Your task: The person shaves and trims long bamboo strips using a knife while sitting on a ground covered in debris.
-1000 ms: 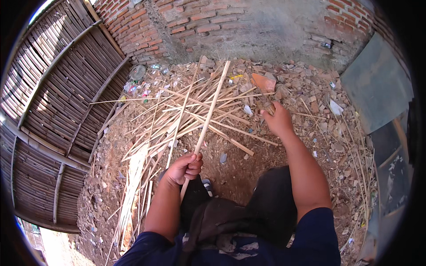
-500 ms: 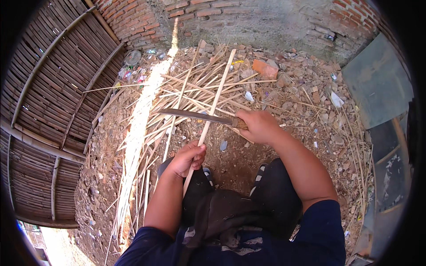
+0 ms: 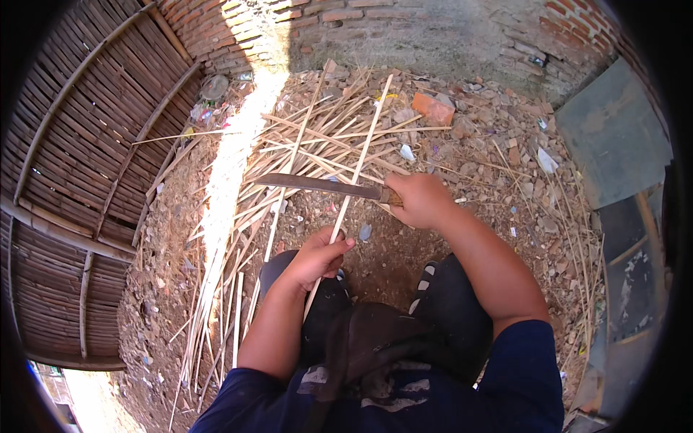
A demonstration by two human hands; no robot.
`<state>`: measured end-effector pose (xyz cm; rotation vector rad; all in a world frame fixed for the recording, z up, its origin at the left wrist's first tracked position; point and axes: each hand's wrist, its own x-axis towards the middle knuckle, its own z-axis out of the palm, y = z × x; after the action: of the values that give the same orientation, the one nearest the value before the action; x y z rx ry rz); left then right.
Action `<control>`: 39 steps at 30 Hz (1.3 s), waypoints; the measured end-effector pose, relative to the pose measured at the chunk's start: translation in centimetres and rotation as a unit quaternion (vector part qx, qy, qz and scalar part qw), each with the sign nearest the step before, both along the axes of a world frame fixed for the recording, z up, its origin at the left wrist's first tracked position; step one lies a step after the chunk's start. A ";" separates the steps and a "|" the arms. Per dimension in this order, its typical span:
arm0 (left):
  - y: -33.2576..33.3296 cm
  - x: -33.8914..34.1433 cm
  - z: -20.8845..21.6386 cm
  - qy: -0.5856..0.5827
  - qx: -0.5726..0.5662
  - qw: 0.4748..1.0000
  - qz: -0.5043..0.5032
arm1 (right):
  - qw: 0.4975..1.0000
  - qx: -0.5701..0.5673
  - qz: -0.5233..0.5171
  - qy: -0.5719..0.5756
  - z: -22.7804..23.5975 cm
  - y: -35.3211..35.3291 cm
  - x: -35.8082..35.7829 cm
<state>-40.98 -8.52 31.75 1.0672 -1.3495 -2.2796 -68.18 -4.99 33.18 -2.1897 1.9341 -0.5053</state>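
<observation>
My left hand [image 3: 317, 258] grips a long pale bamboo strip [image 3: 371, 133] near its lower end, thumb lying across it. The strip slants up and away to the right, over the pile. In my right hand [image 3: 421, 202] is the wooden handle of a machete [image 3: 317, 184]. Its dark blade points left and crosses over the strip above my left hand; whether the edge touches the strip I cannot tell. Beyond both hands lies a heap of similar bamboo strips [image 3: 289, 155], crossing one another on the ground.
A woven bamboo wall [image 3: 79, 130] leans along the left. At the back stands a brick wall [image 3: 375, 36], with a loose orange brick [image 3: 433, 109] before it. Grey-green panels [image 3: 613, 137] line the right side. Rubble and litter cover the ground around my feet.
The strip looks narrower now, as if turned in my left hand, and its far end sits slightly farther right. The machete stays nearly in place. The sunlit patch on the back wall has widened.
</observation>
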 end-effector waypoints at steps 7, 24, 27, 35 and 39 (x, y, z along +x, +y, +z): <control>-0.3 0.2 -1.7 0.021 0.029 0.999 -0.010 | 0.992 -0.007 -0.113 -0.057 -1.7 -2.5 -1.8; -0.4 0.4 -1.9 0.046 0.036 0.998 0.004 | 0.971 -0.207 -0.018 0.114 -1.3 -1.4 0.9; -0.5 0.4 -1.9 0.050 0.037 0.998 0.002 | 0.969 -0.214 -0.009 0.119 -0.9 -1.1 1.1; 0.0 0.3 -1.9 0.033 0.003 0.999 -0.002 | 0.998 0.036 0.025 -0.045 -1.2 -1.0 0.4; 0.1 0.3 -2.0 0.013 0.005 1.000 -0.025 | 0.974 0.044 -0.115 -0.192 -2.5 -2.5 -3.1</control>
<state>-40.72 -8.41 29.74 1.0149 -1.3719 -2.3299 -71.25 -7.54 30.67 -1.6697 1.9545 -0.7960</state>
